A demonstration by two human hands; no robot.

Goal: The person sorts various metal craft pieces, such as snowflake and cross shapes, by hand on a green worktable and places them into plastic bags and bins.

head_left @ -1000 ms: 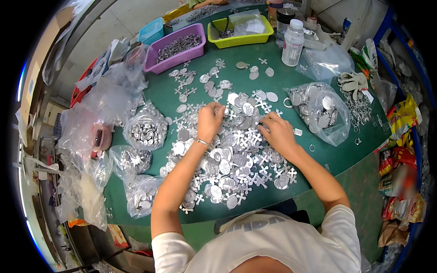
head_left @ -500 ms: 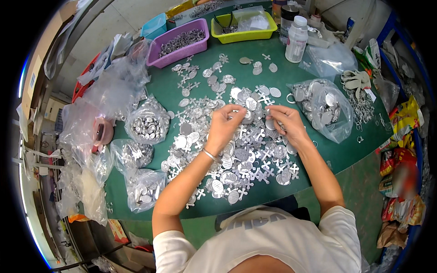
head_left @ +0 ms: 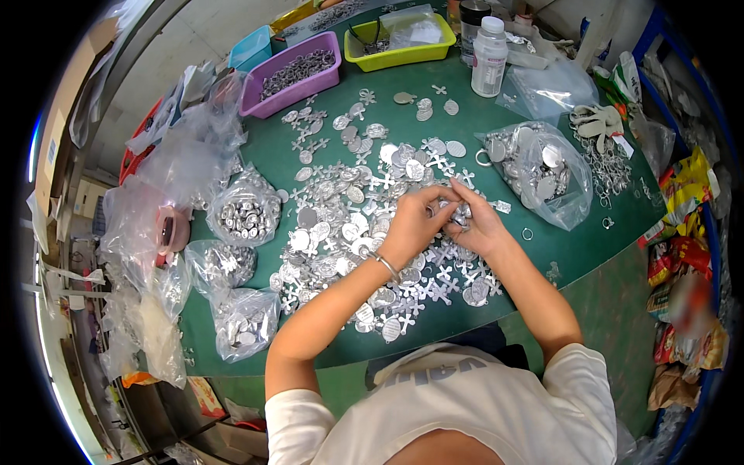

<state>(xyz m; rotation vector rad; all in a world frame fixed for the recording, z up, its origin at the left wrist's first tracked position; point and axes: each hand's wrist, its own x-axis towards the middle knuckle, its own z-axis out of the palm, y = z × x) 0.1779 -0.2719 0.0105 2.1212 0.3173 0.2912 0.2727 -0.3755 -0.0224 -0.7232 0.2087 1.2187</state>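
Note:
My left hand [head_left: 416, 226] and my right hand [head_left: 479, 225] meet over a loose pile of silver oval medals and small crosses [head_left: 333, 240]. The right hand's fingers curl around a few small silver medals [head_left: 463, 215], partly covered by the fingers. Against them the left thumb and forefinger close in a pinch, with a bit of silver showing between; its exact shape is hidden. A silver bangle [head_left: 387, 268] circles my left wrist. Just beyond the hands lie oval medals [head_left: 415, 170], and a cross pendant [head_left: 502, 207] sticks out beside the right hand.
Clear bags of metal parts stand left [head_left: 246, 217] and right [head_left: 542, 170]. Along the back are a purple basket [head_left: 252, 97] of small parts, a yellow-green basket [head_left: 446, 48], a blue basket [head_left: 249, 53] and a white bottle [head_left: 489, 58]. A glove [head_left: 597, 122] lies near metal rings.
My hands were apart over the pile, and now they touch each other, nearer to me and to the right. Silver medals now show between them. The view has shifted slightly.

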